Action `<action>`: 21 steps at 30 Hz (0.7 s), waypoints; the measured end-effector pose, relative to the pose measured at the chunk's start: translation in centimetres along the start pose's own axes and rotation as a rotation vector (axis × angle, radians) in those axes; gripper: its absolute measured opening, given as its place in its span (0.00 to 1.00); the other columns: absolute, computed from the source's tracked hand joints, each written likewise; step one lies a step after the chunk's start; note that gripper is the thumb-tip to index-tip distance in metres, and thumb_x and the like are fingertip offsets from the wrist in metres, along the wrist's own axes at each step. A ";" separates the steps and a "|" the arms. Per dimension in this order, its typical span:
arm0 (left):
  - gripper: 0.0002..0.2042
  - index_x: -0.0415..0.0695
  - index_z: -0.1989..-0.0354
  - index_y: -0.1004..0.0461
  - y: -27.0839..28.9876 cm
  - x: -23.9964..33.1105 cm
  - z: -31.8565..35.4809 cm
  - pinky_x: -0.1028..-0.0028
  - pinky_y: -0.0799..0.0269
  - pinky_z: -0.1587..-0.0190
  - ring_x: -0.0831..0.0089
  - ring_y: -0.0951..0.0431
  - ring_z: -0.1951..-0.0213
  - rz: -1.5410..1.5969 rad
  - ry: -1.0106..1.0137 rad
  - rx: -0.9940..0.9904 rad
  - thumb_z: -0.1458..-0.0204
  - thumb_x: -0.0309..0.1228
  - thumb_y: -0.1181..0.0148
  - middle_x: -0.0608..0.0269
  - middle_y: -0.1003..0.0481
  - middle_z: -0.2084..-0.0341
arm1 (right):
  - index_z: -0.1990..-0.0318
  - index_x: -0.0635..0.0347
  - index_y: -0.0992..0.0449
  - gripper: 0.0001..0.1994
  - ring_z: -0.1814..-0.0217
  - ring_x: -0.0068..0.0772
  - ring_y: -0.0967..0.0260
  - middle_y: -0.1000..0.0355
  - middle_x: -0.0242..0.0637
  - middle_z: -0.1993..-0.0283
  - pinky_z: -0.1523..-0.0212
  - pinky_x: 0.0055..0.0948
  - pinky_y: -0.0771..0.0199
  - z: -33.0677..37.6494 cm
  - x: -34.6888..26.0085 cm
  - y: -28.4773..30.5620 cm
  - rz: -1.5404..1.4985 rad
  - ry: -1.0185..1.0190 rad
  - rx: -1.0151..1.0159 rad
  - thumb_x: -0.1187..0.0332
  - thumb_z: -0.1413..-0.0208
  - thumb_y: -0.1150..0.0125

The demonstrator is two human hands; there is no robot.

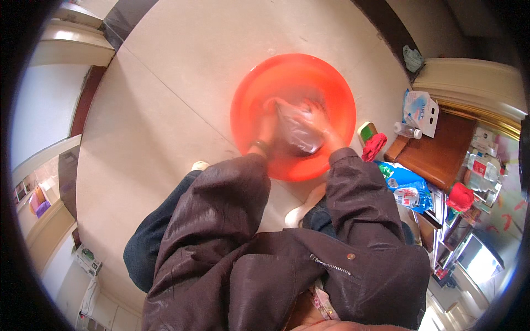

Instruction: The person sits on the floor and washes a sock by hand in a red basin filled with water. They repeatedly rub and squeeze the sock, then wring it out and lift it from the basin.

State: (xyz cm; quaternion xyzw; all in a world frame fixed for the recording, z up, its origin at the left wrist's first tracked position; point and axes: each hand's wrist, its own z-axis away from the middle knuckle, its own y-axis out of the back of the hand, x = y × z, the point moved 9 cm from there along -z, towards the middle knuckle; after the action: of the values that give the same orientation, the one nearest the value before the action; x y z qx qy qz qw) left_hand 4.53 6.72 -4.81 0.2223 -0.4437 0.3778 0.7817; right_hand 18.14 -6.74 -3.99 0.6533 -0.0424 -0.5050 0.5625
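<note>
I have only the head view to go by. The orange basin (292,69) sits on the pale floor (165,49), just ahead of the person's feet, a spot I take as chosen so both arms can reach down into it. A dark wet cloth (301,135), or something that looks like one, lies inside the basin between the hands; cloudy liquid blurs its edges for me. I judge it is kept low inside the walls so that drips stay contained.

The right hand (313,117) comes in over the basin's near right side, its grip closed on the cloth, as far as I can make out. The left hand (268,118) is at the cloth's other side, perhaps to steady it; blur hides its fingers, so I cannot tell whether that grip is open or closed. A dark band (259,145) rings the left wrist.

To the right, well apart from the hands, I see a clear bottle (407,130) and a white package (420,113) by a brown wooden surface (444,151), with a blue packet (406,185) nearer the person.
</note>
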 end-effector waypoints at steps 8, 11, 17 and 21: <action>0.12 0.44 0.64 0.25 -9.3 6.8 5.6 0.61 0.29 0.60 0.49 0.24 0.62 -0.451 -0.500 -0.431 0.51 0.38 0.44 0.45 0.25 0.68 | 0.57 0.62 0.25 0.12 0.58 0.28 0.30 0.27 0.33 0.59 0.58 0.29 0.29 2.2 0.6 -3.4 -1.532 -0.484 -0.046 0.66 0.42 0.51; 0.11 0.44 0.65 0.25 -5.8 6.2 2.5 0.58 0.29 0.63 0.48 0.23 0.64 -0.484 -0.233 -0.117 0.50 0.38 0.46 0.45 0.24 0.70 | 0.56 0.63 0.24 0.12 0.61 0.22 0.32 0.27 0.31 0.60 0.60 0.24 0.31 3.6 0.3 -1.8 -1.020 -0.571 0.171 0.71 0.43 0.51; 0.11 0.47 0.63 0.26 -6.3 7.0 4.6 0.57 0.28 0.62 0.48 0.23 0.65 -0.454 -0.325 -0.069 0.51 0.38 0.46 0.44 0.24 0.71 | 0.62 0.65 0.24 0.10 0.67 0.23 0.31 0.27 0.33 0.67 0.67 0.25 0.31 4.4 -0.4 -2.7 -1.232 -0.713 0.136 0.69 0.45 0.47; 0.11 0.50 0.61 0.27 -9.3 6.2 6.8 0.56 0.28 0.63 0.48 0.23 0.66 -0.517 -0.265 -0.195 0.52 0.38 0.46 0.45 0.24 0.72 | 0.63 0.66 0.24 0.10 0.68 0.24 0.30 0.27 0.34 0.68 0.67 0.26 0.31 6.1 0.8 -4.4 -1.602 -0.835 0.139 0.68 0.45 0.46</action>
State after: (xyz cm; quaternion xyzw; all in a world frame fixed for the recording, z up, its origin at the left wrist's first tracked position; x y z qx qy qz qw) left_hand 10.28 -1.19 3.90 0.2993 -0.5046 0.0898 0.8048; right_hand 12.00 -9.83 -7.02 0.2835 0.1939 -0.9373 -0.0590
